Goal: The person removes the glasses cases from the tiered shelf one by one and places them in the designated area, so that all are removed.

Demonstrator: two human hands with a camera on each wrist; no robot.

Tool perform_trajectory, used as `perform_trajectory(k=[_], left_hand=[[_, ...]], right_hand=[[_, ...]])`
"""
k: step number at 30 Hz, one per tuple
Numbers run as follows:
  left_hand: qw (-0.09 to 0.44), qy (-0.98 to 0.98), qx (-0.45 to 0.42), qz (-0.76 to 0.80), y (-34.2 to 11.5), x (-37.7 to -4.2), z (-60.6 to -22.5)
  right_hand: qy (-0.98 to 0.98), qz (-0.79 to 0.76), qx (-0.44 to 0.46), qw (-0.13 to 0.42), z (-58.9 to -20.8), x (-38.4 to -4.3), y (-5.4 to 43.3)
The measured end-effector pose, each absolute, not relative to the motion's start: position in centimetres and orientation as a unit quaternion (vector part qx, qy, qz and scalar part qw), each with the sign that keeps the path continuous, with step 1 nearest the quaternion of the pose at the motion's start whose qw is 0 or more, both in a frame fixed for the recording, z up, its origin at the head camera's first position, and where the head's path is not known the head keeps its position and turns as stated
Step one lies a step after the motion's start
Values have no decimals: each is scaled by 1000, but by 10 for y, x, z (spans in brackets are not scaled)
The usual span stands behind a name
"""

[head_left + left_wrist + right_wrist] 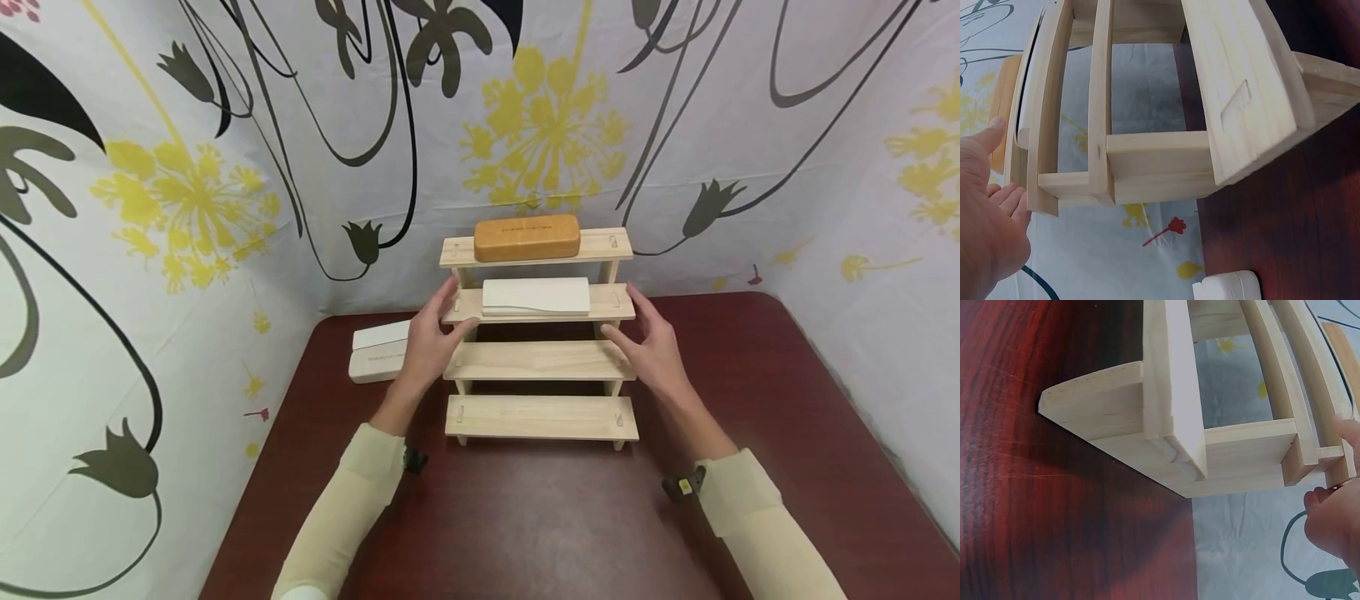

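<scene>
A four-tier light wooden display rack (540, 360) stands on the table. My left hand (431, 337) holds the left end of its second shelf from the top, thumb in front. At that shelf's right end my right hand (654, 348) grips the board, and in the right wrist view the right thumb (1349, 430) lies over it. An orange-brown oblong case (527, 238) sits on the top shelf. Between my hands, a cream case (536, 297) lies on the second shelf. The lower two shelves are bare.
A white case (377, 362) with small print lies left of the rack, partly behind my left hand. The dark red-brown table (555, 517) extends in front and right. Flower-patterned cloth (540, 125) hangs close behind the rack and along both sides.
</scene>
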State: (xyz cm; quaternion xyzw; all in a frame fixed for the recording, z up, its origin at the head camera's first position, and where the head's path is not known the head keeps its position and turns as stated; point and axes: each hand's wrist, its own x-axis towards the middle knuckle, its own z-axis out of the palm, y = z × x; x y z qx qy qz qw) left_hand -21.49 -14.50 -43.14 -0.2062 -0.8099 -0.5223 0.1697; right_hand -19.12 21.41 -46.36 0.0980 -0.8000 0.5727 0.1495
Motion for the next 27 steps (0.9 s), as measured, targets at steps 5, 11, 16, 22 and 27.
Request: perform_trajectory(k=[5,11,16,22,27], left_hand=[[162,-820,-205,-509,-138,-217,-430],[164,-838,-204,-479,-130,-220,-429],[166,-854,-199,-450,-126,-223,-426],[151,-879,-179,-415,-123,-227,-423],[138,-888,-174,-403,-121,-229,-422]], right_hand=[[-800,574,93,151,-458,-193,213],[-806,565,83,159,-454,-194,210],[-809,559,83,163,-463,-203,216],[-804,566,91,160,-464,-206,218],[-799,572,95,156,-463,-207,218]])
